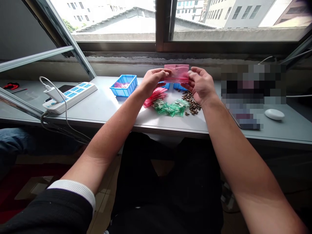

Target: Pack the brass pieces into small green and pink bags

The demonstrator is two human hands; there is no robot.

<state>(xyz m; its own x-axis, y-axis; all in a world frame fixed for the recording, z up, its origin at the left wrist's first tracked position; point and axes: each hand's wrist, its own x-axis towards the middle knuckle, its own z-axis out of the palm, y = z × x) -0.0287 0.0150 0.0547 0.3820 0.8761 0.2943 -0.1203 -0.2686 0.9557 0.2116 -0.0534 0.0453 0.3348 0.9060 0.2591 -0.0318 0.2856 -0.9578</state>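
Both hands hold one small pink plastic bag [176, 73] up above the grey table [102, 107]. My left hand [153, 81] pinches its left edge and my right hand [200, 85] pinches its right edge. Below the hands lie a stack of pink bags [156, 96], a heap of green bags [172, 108] and a pile of small dark brown pieces [192, 102].
A blue tray [123, 85] with something pink inside stands left of the hands; two more blue trays [179, 86] show behind them. A white power strip [69, 96] with a plugged charger lies at the left, a white mouse [274, 114] at the right. A window runs behind.
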